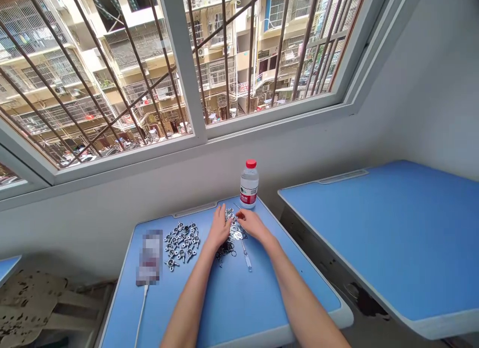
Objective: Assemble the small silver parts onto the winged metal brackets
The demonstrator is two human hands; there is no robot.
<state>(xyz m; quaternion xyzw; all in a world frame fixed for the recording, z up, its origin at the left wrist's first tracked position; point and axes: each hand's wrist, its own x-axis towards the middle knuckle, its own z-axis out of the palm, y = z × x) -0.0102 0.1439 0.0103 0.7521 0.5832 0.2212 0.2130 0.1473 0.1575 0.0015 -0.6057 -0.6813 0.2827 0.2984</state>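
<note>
Over the blue counter (224, 308), the left hand (220, 227) and right hand (252, 224) work together, curled closely above small metal parts (229, 215) lying between them, though any grip cannot be told, with black rings (225, 253) and a slim screwdriver (246, 255) just below.

A classroom-like room with blue desks (377, 238) and barred windows (225, 53).
</note>
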